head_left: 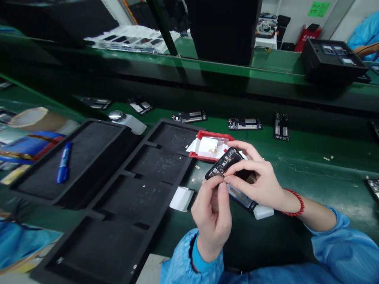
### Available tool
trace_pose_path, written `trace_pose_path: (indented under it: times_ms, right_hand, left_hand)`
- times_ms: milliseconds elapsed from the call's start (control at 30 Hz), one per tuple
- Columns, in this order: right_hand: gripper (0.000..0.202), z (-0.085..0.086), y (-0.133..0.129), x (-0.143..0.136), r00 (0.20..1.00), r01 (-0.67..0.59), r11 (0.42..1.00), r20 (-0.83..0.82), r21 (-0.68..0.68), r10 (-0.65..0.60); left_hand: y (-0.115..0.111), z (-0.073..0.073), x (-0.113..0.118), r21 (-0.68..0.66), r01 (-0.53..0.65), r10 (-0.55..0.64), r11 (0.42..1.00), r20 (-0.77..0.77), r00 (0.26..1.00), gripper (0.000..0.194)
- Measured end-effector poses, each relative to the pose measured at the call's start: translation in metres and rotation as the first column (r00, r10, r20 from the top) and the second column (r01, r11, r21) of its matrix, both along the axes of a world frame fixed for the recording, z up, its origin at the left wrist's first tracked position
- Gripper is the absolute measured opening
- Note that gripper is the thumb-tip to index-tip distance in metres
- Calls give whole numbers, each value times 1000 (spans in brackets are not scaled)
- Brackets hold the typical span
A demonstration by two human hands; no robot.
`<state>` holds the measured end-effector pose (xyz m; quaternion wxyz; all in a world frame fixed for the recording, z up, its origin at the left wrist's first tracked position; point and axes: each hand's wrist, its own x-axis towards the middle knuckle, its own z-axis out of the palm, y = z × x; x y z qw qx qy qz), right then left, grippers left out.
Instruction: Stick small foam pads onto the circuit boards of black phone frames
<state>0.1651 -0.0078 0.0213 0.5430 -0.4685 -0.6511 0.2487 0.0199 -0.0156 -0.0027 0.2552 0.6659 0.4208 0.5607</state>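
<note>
A dark, opened phone body [227,161] with bare circuitry is tilted up off the green bench, and my right hand [257,175] is closed around its edge. My left hand [212,209] pinches at the phone's near edge, its thumb and forefinger meeting the right thumb; whatever tiny piece lies between them is hidden. Beneath the hands lies another phone body [242,196], partly covered, with a white block [263,212] by its lower end. A red tray [204,157] holding white paper scraps sits just behind the phone.
Black foam trays [174,185] fill the left side, one bearing a blue marker [63,163]. A white dispenser bottle [130,122] stands behind them. Several opened phones [245,124] lie along the bench's back. At upper right is a black box [331,67], near another person's sleeve.
</note>
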Motion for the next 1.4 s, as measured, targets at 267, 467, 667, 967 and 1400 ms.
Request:
trace_pose_path:
  times_ms: [267,467,667,967,1400]
  right_hand:
    - [8,7,1,5,961,-176,971,242,162,133]
    - [17,-10,55,33,965,14,998,262,62,-30]
    - [15,-41,105,38,907,-35,999,420,-9,35]
    - [12,26,-5,12,971,229,954,18,195,-237]
    - [12,21,-18,-6,982,183,982,-52,54,-181]
  left_hand:
    - [4,3,-3,-65,75,-75,995,10,997,11]
    - [9,1,-12,-135,-36,53,990,126,991,9]
    - [7,4,-8,-41,-163,168,986,156,973,13]
    - [5,8,9,57,-234,221,971,172,960,25]
    - [-2,18,17,92,-209,195,974,140,971,22]
